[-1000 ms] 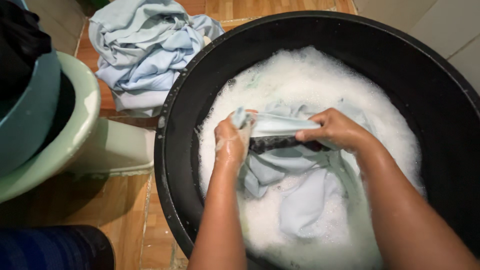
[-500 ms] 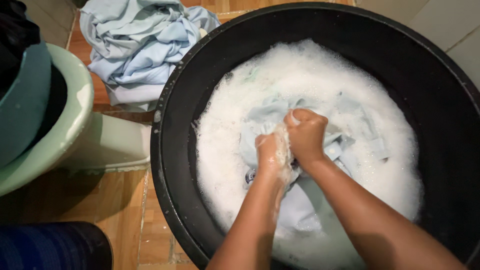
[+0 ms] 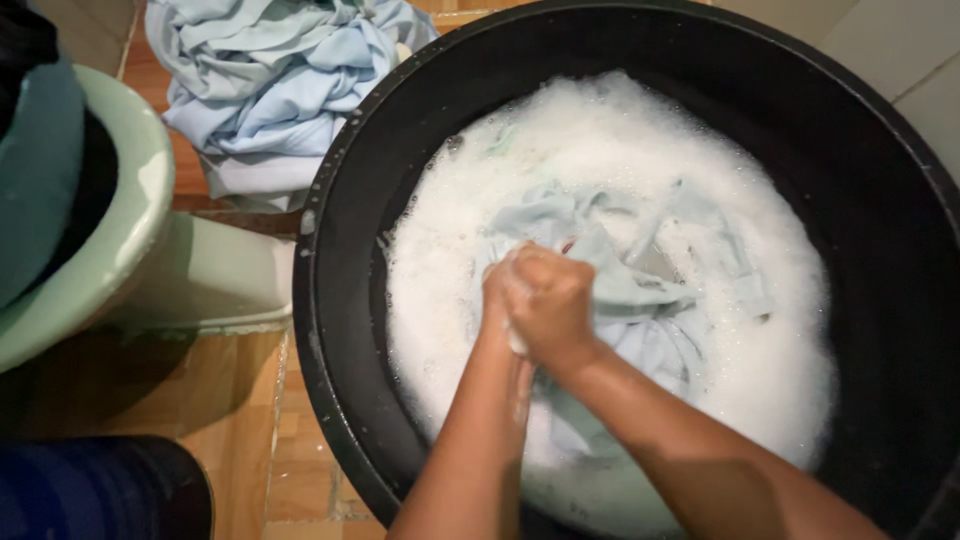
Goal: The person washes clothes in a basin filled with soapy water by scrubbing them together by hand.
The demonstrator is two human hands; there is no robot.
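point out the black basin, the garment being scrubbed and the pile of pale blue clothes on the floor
black basin [image 3: 345,190], head view, on its left rim.
pale blue garment [image 3: 640,300], head view, on the wet fold beside the hands.
pile of pale blue clothes [image 3: 270,90], head view, on the middle of the heap.

One black tub [image 3: 345,300], one green basin [image 3: 130,250], two hands [image 3: 545,300], one clothes pile [image 3: 270,90].

We see a pale blue garment [image 3: 640,310], soaked and crumpled, lying half sunk in white suds in the middle of a round black tub [image 3: 340,330], one bunched fold raised above the foam.
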